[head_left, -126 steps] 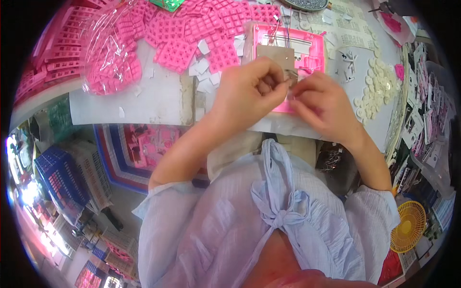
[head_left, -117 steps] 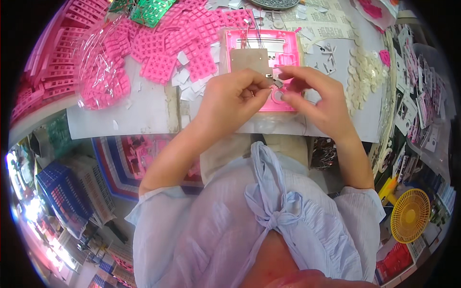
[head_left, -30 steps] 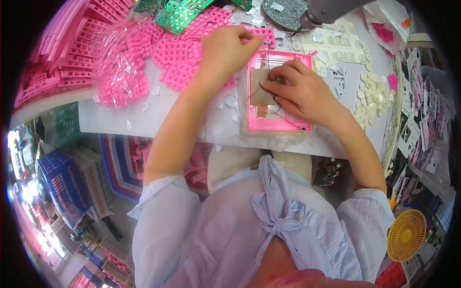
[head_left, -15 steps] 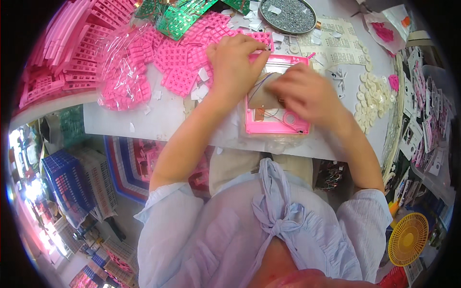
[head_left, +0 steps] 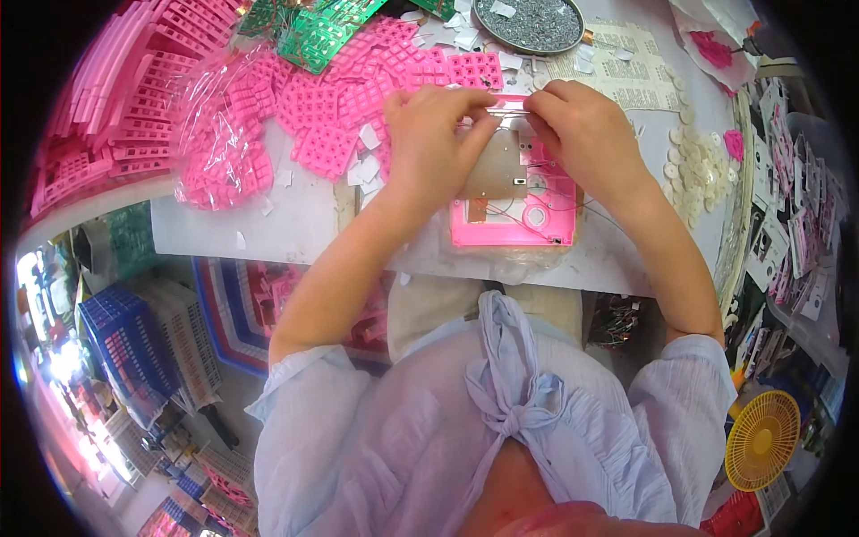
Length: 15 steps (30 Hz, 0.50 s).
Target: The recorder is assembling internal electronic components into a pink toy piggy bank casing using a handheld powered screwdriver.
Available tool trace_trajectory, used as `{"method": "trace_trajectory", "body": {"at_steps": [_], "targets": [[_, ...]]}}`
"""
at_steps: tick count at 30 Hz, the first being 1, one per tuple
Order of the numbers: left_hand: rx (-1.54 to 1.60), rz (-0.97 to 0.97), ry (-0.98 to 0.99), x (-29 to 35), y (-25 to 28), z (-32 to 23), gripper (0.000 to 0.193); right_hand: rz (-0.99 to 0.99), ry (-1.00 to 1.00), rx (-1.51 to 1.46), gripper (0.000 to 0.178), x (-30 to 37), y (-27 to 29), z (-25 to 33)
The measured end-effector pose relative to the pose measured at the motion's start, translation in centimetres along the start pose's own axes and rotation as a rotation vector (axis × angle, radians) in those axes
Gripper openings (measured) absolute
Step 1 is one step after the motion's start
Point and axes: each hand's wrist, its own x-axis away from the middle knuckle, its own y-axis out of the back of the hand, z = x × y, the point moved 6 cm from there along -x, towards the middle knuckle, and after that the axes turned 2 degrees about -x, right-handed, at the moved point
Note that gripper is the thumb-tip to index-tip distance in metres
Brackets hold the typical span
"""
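An open pink plastic casing [head_left: 510, 236] lies on the table in front of me, its inside facing up. A grey-brown circuit board [head_left: 499, 172] rests in it, with thin wires [head_left: 548, 192] and a round pink ring [head_left: 536, 216] nearer me. Across the casing's far end runs a shiny clear strip [head_left: 510, 111]. My left hand [head_left: 431, 143] pinches at its left end, thumb and forefinger closed. At the right end my right hand [head_left: 586, 132] has its fingers bent down and closed. Both sets of fingertips partly cover the strip and the casing's rim.
Pink keypads [head_left: 327, 152] heap up at the left beside a clear plastic bag [head_left: 224, 134]. Green circuit boards [head_left: 327, 36] lie behind them. A round tin of small metal parts [head_left: 528, 25] stands at the back, and white discs [head_left: 693, 174] are piled at the right.
My right hand has moved from over the casing's middle to its far right end, uncovering the board and wires. The left hand stays near the far left corner.
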Motion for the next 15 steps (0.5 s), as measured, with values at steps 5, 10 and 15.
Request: {"method": "trace_trajectory", "body": {"at_steps": [5, 10, 15], "targets": [[-0.067, -0.021, -0.095, -0.8, -0.2, -0.2, 0.012, 0.187, -0.001, 0.181, 0.013, -0.9, -0.8, 1.7], [-0.136, -0.01, -0.192, -0.9, -0.5, -0.5, 0.007, 0.274, 0.129, 0.263, 0.009, 0.3, -0.8, 4.2], [-0.176, 0.116, -0.325, -1.8, -0.8, -2.0, 0.006, 0.196, -0.067, 0.208, 0.014, 2.9, -0.2, 4.3]]}}
